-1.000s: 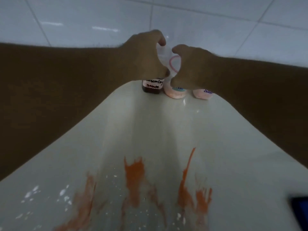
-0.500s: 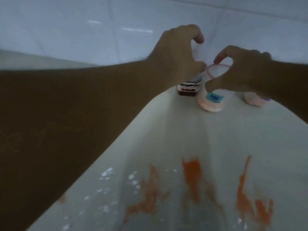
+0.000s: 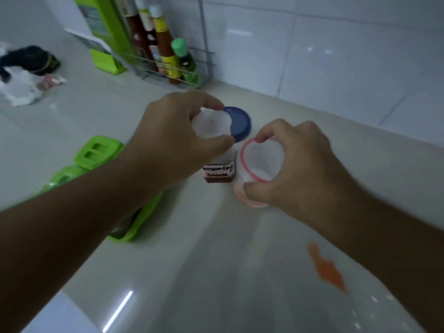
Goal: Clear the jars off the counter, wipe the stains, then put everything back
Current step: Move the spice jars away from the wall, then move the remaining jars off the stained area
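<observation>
The left hand grips a sauce jar by its white cap, and the right hand grips a red-rimmed jar just beside it. Clearing looks barely begun, with an orange stain unwiped at right. Green boxes crowd the left; the white table lies open toward the near edge.

I am looking through the single head camera, worn high and tilting forward and down over the counter. It is sitting close: both forearms are filling the lower frame, the left hand and right hand near centre. Beyond the hands, the tiled wall is closing the view.
</observation>
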Available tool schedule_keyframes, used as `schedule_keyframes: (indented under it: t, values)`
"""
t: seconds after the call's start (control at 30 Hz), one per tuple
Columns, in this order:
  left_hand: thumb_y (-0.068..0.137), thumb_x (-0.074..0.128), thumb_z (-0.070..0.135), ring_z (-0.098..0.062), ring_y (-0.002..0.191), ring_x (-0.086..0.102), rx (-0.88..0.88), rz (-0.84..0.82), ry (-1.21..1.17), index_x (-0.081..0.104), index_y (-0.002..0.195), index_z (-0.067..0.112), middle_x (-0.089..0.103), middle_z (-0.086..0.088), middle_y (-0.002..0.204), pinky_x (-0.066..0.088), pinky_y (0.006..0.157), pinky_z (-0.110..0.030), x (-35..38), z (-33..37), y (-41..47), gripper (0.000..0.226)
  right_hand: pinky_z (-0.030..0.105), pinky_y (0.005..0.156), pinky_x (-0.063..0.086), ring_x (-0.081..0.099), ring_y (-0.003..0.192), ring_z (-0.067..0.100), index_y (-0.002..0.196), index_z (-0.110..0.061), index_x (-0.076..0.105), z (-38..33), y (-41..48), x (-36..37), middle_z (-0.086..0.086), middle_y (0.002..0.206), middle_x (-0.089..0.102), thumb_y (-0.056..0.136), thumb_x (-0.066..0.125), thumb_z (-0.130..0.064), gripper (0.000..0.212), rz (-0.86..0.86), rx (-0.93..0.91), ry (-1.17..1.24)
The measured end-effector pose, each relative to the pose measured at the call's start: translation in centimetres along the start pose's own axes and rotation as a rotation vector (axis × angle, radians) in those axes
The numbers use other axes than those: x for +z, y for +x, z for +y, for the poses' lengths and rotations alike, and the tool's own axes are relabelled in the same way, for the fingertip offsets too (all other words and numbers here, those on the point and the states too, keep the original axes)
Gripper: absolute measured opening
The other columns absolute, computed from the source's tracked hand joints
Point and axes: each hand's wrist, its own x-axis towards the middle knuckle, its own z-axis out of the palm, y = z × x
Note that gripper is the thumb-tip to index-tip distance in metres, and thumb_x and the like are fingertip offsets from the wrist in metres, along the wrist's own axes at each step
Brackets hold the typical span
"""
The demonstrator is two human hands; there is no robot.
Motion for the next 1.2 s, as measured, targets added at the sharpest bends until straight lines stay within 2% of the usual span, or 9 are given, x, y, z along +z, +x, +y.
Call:
schedule_keyframes:
  t: [0.1,0.23,0.33,0.53,0.67,0.77,0.83,0.93,1.2]
  values:
    - [0.064,0.079,0.052,-0.002,0.077,0.061,-0.003,0.012,0.014,0.069,0.106,0.036,0.066,0.013,0.09,0.047,0.066,-0.016,-1.5,-3.9,0.1,0.046,0.014,0.066,0.03,0.034,0.104,0.01,0.113,-0.047,0.046,-2.7,1.8,3.1,-0.008,0.111,0.033,0.053,0.09,-0.051,0.074,-0.021,-0.043,-0.073]
    - [0.065,0.079,0.049,-0.003,0.076,0.058,-0.007,-0.015,-0.006,0.066,0.107,0.039,0.063,0.01,0.095,0.039,0.062,-0.011,-1.6,-6.9,0.1,0.045,0.02,0.067,0.034,0.034,0.106,0.012,0.113,-0.045,0.046,-4.6,3.2,5.1,-0.007,0.112,0.032,0.053,0.092,-0.051,0.077,-0.031,-0.054,-0.162]
    - [0.068,0.079,0.045,-0.009,0.084,0.057,0.022,-0.062,-0.013,0.065,0.114,0.036,0.059,0.007,0.101,0.042,0.069,-0.02,-1.1,-7.5,-0.5,0.048,0.029,0.077,0.04,0.035,0.109,0.015,0.115,-0.041,0.048,-4.9,3.2,5.8,-0.005,0.111,0.033,0.051,0.094,-0.05,0.079,0.004,-0.086,-0.211]
    - [0.071,0.079,0.044,-0.01,0.087,0.052,0.059,-0.105,0.027,0.063,0.119,0.029,0.053,0.007,0.1,0.038,0.073,-0.02,-1.2,-7.5,-0.6,0.053,0.026,0.075,0.039,0.038,0.108,0.015,0.113,-0.041,0.051,-3.7,2.0,6.1,-0.007,0.111,0.035,0.051,0.093,-0.049,0.075,0.0,-0.079,-0.17]
    - [0.07,0.073,0.054,-0.01,0.092,0.05,0.111,-0.06,0.058,0.064,0.117,0.023,0.055,0.0,0.105,0.03,0.079,-0.013,-1.8,-5.3,-0.1,0.057,0.027,0.089,0.043,0.037,0.119,0.011,0.127,-0.042,0.049,-2.6,0.8,5.0,-0.01,0.125,0.036,0.051,0.091,-0.057,0.088,-0.036,-0.065,-0.099]
    - [0.073,0.067,0.058,-0.015,0.096,0.052,0.176,-0.003,0.103,0.065,0.116,0.021,0.059,-0.006,0.109,0.029,0.08,-0.014,-1.5,-1.6,0.9,0.057,0.029,0.099,0.041,0.034,0.13,0.011,0.136,-0.043,0.045,-0.8,-1.0,2.3,-0.008,0.139,0.036,0.053,0.084,-0.067,0.094,-0.02,0.001,-0.05]
    - [0.072,0.061,0.061,-0.012,0.09,0.05,0.188,-0.016,0.077,0.065,0.111,0.025,0.06,-0.003,0.108,0.031,0.081,-0.017,-0.2,2.3,1.2,0.054,0.033,0.103,0.041,0.031,0.136,0.013,0.139,-0.043,0.044,1.5,-3.2,-0.6,-0.009,0.146,0.032,0.065,0.077,-0.066,0.085,0.02,0.063,-0.061]
    - [0.073,0.053,0.07,-0.009,0.089,0.05,0.18,-0.153,0.039,0.063,0.108,0.035,0.06,0.006,0.106,0.036,0.08,-0.028,3.6,9.6,0.2,0.05,0.038,0.108,0.043,0.033,0.137,0.014,0.138,-0.042,0.046,6.3,-7.2,-6.2,-0.009,0.148,0.035,0.079,0.071,-0.055,0.066,0.065,0.181,-0.137]
    - [0.082,0.06,0.058,-0.018,0.112,0.056,0.267,-0.47,-0.018,0.059,0.125,0.028,0.06,0.0,0.125,0.036,0.086,-0.028,15.9,30.8,-4.0,0.052,0.042,0.104,0.042,0.043,0.131,0.028,0.133,-0.033,0.057,25.1,-17.3,-22.5,0.005,0.137,0.05,0.084,0.064,-0.049,0.052,0.123,0.525,-0.388]
